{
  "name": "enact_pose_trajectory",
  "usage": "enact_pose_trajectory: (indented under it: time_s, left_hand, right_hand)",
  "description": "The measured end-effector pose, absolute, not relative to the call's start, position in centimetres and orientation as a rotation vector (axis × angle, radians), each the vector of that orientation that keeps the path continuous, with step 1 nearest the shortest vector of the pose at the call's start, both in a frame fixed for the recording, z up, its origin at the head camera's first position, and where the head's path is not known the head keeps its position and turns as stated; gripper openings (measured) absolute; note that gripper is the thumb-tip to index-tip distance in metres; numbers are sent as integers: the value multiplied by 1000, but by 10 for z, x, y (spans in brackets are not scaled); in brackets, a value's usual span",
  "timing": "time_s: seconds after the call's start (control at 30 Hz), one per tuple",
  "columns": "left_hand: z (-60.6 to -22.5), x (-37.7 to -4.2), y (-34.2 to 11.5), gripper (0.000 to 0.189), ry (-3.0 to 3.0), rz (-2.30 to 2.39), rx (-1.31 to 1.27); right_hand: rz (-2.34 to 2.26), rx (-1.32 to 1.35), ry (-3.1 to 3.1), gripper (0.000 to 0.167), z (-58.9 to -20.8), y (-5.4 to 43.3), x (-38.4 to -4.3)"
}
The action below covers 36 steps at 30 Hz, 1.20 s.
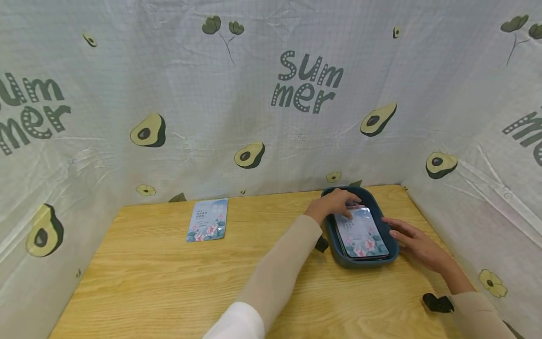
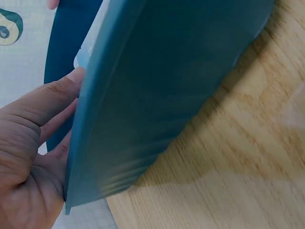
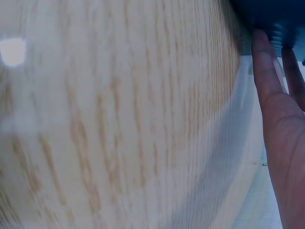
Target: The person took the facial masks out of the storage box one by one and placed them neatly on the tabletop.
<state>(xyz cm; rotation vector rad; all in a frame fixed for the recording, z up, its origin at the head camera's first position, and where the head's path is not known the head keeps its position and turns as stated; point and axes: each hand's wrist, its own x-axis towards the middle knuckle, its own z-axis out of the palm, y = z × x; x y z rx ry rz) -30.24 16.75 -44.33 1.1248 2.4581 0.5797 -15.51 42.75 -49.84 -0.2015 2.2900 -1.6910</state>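
Note:
A dark blue plastic basket [image 1: 345, 260] stands at the right of the table with several flat packets in it. The top face mask packet [image 1: 363, 233] is pale blue with pink flowers. My left hand [image 1: 334, 204] reaches over the basket's far left rim, fingers apart inside it, the thumb at the packet's upper edge. In the left wrist view that thumb [image 2: 66, 88] shows beside the packet's pale corner; the other fingers are partly hidden. My right hand [image 1: 419, 244] has its extended fingers at the basket's right side, fingertips against its outer wall in the right wrist view.
One more flowered packet [image 1: 207, 220] lies flat on the wooden table [image 1: 178, 278] at the back left. A white sheet [image 1: 190, 94] printed with avocados and lettering hangs behind and along both sides of the table.

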Motion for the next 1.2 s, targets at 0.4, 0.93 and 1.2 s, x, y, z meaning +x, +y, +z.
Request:
enact_pose_trajectory:
  time_s: [0.4, 0.93, 1.2]
  left_hand:
    - [-456, -300, 180, 48, 2464, 509, 1131]
    - [-449, -301, 165, 17, 2387, 792, 1185]
    - [-435, -284, 144, 70, 1979, 1158, 931]
  right_hand:
    - [-1692, -233, 2312, 54, -500, 428, -155]
    - [-1705, -250, 2318, 53, -501, 425, -156]
    - [-1691, -233, 2326, 54, -502, 427, -155]
